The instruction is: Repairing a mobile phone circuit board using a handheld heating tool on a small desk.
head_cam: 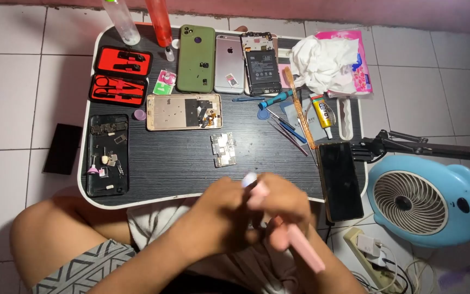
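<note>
Both hands, left hand (221,209) and right hand (284,209), closed around a long pale pink pen-shaped tool (295,239), held low over the lap at the near edge of the black ribbed lap table (175,169). Risk of slipping, given the overlapping grip. Likely then to knock the small bare circuit board (223,149) or the black glass phone screen (341,179) overhanging the edge.

On the desk (164,179), three phones (229,60) lie side by side at the far edge, with a tool case (119,75) to their left and a cloth (325,62) to their right. Before them lies a frame (183,112), with a circuit board (223,149) nearer still, a parts tray (107,154) at the left edge and a dark phone (341,181) at the right edge. A fan (422,198) stands on the floor right of the desk, a power strip (373,256) just before it.
</note>
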